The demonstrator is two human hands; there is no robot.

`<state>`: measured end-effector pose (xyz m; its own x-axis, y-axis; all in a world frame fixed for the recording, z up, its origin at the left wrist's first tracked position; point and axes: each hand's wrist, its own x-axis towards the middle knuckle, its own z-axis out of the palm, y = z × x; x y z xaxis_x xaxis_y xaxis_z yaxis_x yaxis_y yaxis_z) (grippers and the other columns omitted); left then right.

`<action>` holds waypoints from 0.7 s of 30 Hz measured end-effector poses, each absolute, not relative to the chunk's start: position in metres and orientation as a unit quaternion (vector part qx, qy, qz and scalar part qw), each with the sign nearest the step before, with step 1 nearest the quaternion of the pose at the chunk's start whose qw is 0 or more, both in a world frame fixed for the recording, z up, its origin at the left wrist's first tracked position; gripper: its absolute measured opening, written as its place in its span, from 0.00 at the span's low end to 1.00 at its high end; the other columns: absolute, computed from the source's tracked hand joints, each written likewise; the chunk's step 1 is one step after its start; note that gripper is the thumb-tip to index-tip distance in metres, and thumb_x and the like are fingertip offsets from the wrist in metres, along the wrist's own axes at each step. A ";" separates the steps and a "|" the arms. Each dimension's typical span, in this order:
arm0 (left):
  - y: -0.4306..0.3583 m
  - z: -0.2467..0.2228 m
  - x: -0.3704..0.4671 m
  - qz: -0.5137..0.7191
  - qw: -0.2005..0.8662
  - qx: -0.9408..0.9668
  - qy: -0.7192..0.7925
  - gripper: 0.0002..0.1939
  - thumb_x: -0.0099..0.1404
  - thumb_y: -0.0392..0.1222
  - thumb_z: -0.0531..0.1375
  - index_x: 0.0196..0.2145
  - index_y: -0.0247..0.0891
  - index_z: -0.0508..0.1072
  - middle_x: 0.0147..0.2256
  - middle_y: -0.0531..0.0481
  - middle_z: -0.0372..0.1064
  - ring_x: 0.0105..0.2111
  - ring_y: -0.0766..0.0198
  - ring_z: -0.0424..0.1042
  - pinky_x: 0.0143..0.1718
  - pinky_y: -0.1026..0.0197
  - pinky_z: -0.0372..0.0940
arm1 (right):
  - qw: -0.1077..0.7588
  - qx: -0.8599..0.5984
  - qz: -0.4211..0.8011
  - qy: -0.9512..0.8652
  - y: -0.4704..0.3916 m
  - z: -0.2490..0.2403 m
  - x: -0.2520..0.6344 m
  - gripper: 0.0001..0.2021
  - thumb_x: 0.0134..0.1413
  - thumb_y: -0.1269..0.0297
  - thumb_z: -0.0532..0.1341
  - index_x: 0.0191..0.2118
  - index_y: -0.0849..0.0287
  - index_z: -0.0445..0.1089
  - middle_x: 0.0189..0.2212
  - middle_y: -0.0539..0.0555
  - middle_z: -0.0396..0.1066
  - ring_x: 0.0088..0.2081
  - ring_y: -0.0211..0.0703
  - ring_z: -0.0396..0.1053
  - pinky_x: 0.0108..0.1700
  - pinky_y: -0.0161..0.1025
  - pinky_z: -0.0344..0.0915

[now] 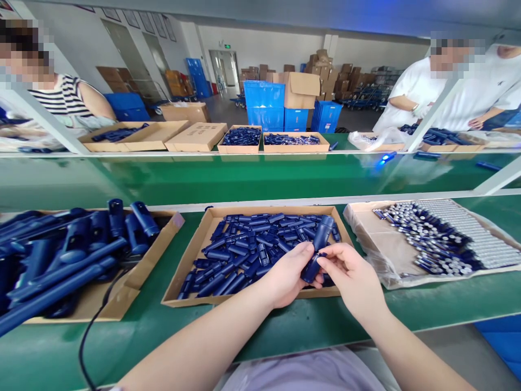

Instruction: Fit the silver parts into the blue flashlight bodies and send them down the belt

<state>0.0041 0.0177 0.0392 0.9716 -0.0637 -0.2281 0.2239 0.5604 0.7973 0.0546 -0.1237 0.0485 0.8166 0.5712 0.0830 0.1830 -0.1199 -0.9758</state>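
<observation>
My left hand (288, 277) is wrapped round a dark blue tube-shaped housing (323, 231), held tilted above the middle cardboard tray (185, 266). The housing's wider end points up and away from me, and its lower end shows between my hands. My right hand (358, 277) is closed, thumb and fingertips pinching at the housing's middle. Whether a small part sits between those fingertips is hidden. Below my hands, many short dark blue plastic pieces (238, 252) lie heaped in the tray.
To the left, a cardboard tray (134, 293) holds larger blue housings (77, 239); a black cable (103, 304) hangs by it. On the right, a plastic-lined tray (391, 244) holds silver-ended batteries (459, 228). A white rail (183, 207) crosses behind. Co-workers stand across the green bench (244, 179).
</observation>
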 end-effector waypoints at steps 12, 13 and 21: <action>0.020 0.038 0.005 -0.078 0.882 0.457 0.079 0.16 0.68 0.52 0.55 0.43 0.36 0.66 0.29 0.50 0.65 0.24 0.69 0.67 0.26 0.65 0.65 | 0.429 -0.812 -0.191 -0.348 -0.124 0.036 0.058 0.13 0.59 0.60 0.60 0.48 0.56 0.70 0.42 0.58 0.63 0.41 0.44 0.67 0.40 0.43 0.70; 0.019 0.038 0.005 -0.078 0.882 0.458 0.078 0.15 0.68 0.51 0.55 0.43 0.36 0.66 0.30 0.50 0.65 0.24 0.69 0.67 0.26 0.65 0.65 | 0.426 -0.815 -0.188 -0.345 -0.123 0.035 0.058 0.14 0.59 0.60 0.60 0.49 0.56 0.69 0.43 0.58 0.63 0.41 0.45 0.67 0.41 0.43 0.70; 0.021 0.038 0.006 -0.062 0.901 0.414 0.114 0.14 0.65 0.51 0.58 0.38 0.36 0.66 0.31 0.51 0.66 0.24 0.70 0.67 0.27 0.65 0.65 | 0.605 -0.701 -0.035 -0.376 -0.125 0.044 0.046 0.02 0.61 0.66 0.58 0.39 0.53 0.65 0.42 0.53 0.70 0.45 0.41 0.70 0.43 0.39 0.71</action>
